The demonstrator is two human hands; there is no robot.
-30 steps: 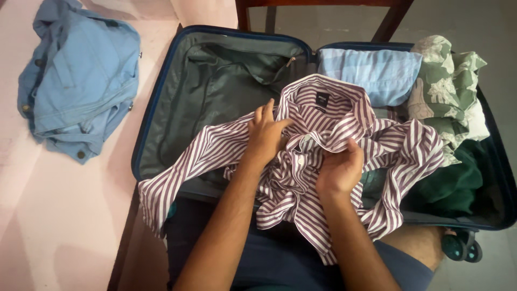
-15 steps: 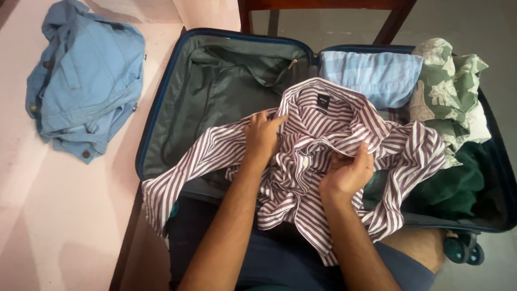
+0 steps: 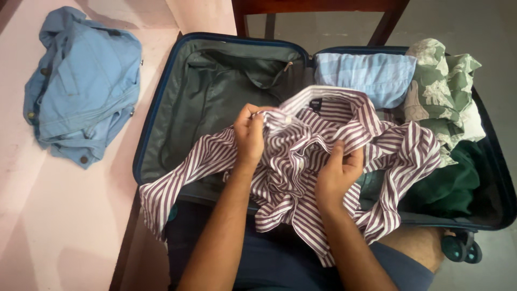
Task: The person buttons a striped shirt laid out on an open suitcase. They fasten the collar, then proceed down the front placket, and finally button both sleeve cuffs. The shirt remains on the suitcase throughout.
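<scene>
A maroon-and-white striped shirt (image 3: 318, 156) lies crumpled over the middle of an open blue suitcase (image 3: 161, 102) and over my lap. My left hand (image 3: 249, 134) is closed on the shirt's front edge near the collar. My right hand (image 3: 336, 172) pinches a fold of the same shirt lower down, to the right. One sleeve trails off to the left over the suitcase's near rim.
The suitcase's left half shows bare grey lining (image 3: 215, 91). Its right half holds a folded light blue shirt (image 3: 366, 73), a green floral garment (image 3: 444, 91) and dark green cloth (image 3: 449, 183). A blue denim jacket (image 3: 81, 81) lies on the pink surface at left. Wooden chair legs (image 3: 385, 27) stand behind.
My left hand has closed on the shirt's front edge and lifted it by the collar. My right hand has shifted a little left along the fabric.
</scene>
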